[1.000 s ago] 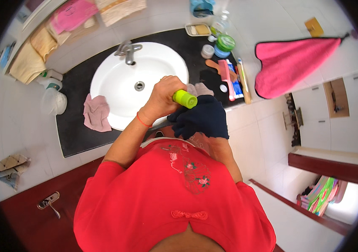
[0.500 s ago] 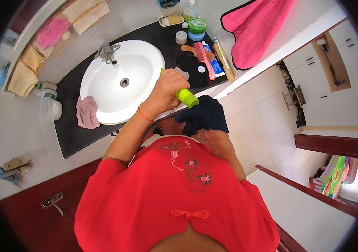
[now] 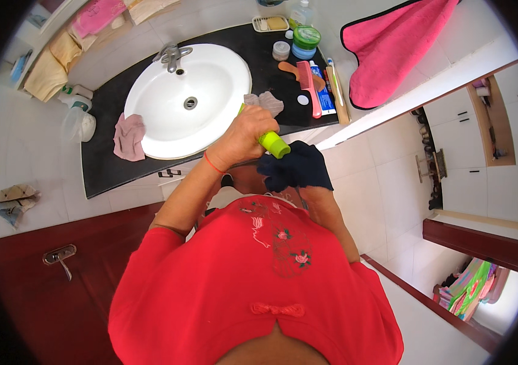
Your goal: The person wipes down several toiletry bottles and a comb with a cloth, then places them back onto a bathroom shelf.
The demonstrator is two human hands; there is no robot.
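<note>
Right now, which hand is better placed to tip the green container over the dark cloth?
Likely the left hand: it grips the green container, while the dark cloth covers most of the right hand.

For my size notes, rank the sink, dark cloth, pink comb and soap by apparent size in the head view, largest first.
1. Sink
2. Dark cloth
3. Pink comb
4. Soap

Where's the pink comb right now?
In the head camera's view, the pink comb lies on the black counter, to the right of the sink, just left of a blue-and-white tube.
</note>
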